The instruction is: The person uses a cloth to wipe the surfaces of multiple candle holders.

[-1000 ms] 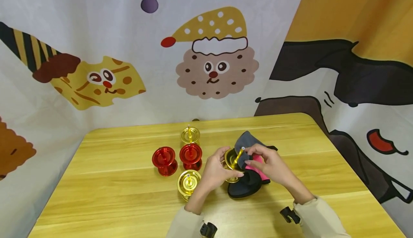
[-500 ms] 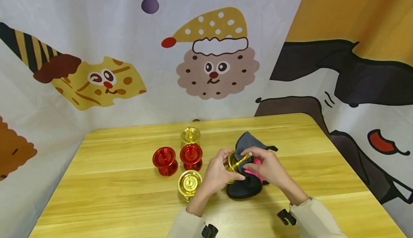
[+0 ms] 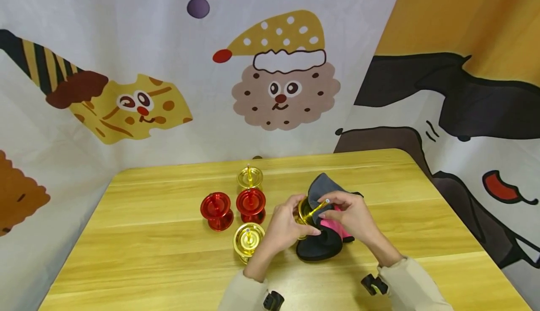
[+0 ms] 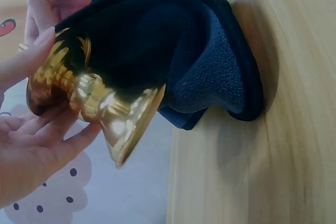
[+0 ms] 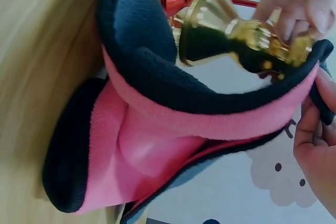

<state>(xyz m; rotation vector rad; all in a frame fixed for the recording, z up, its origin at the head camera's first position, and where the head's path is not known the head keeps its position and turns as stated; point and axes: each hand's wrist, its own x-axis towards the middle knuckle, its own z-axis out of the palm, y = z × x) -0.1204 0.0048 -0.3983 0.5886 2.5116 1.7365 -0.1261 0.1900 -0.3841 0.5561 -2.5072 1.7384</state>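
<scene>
I'd worry that a tug on the pink-and-grey, black-edged fleece cloth (image 5: 157,145) pinched in the right hand (image 3: 356,215) could jerk the slick gold, goblet-shaped metallic holder (image 4: 113,106), tilted above the worktop (image 3: 147,245), from the gripping left hand (image 3: 284,222).

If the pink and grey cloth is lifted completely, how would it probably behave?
The pink and grey cloth would probably hang floppy, since it bends into folds where only its edge is pinched by the right hand. Its fuzzy surface suggests little slipperiness. The curved black trim may hold some shape.
</scene>
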